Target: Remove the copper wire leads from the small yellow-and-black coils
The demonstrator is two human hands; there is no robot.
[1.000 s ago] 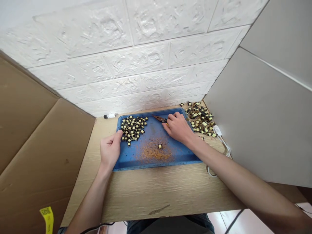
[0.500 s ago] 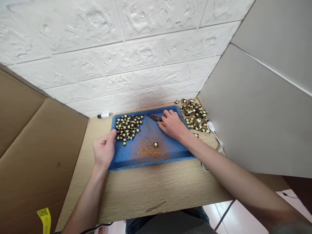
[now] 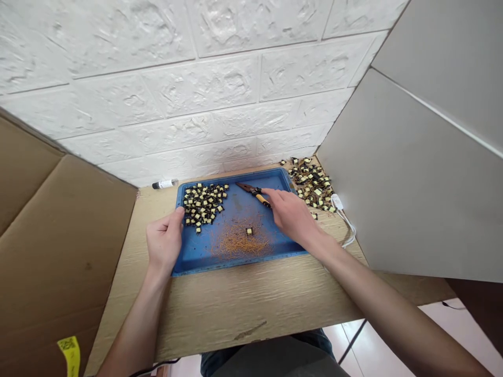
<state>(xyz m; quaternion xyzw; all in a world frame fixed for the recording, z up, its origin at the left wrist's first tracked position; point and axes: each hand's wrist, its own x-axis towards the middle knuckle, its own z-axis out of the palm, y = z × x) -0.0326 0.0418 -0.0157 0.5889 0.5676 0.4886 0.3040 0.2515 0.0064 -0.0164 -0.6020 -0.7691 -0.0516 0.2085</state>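
A blue tray [image 3: 204,265] lies on the wooden table. My left hand [image 3: 165,240] is closed on its left rim, thumb on top. My right hand [image 3: 293,215] is closed around the rear of the handles of needle-nose pliers [image 3: 257,195], whose jaws point to the far left over the tray floor. Small black-and-yellow wound coils [image 3: 202,207] are heaped in the tray's left part. One more coil [image 3: 249,231] sits on a spread of short copper-coloured wire clippings [image 3: 239,245] near the front. My right fingertips are partly hidden.
Another heap of coils with long wire leads [image 3: 314,183] lies right of the tray. A white cable [image 3: 349,230] runs beside it. A small black-capped bottle [image 3: 165,184] lies at the back left. Cardboard [image 3: 70,235], a white brick-pattern wall [image 3: 236,115] and a grey panel [image 3: 412,183] enclose the table.
My right hand has slid back and to the right along the pliers, uncovering more of their handles. The pliers stay nearly in place. My left hand still holds the rim.
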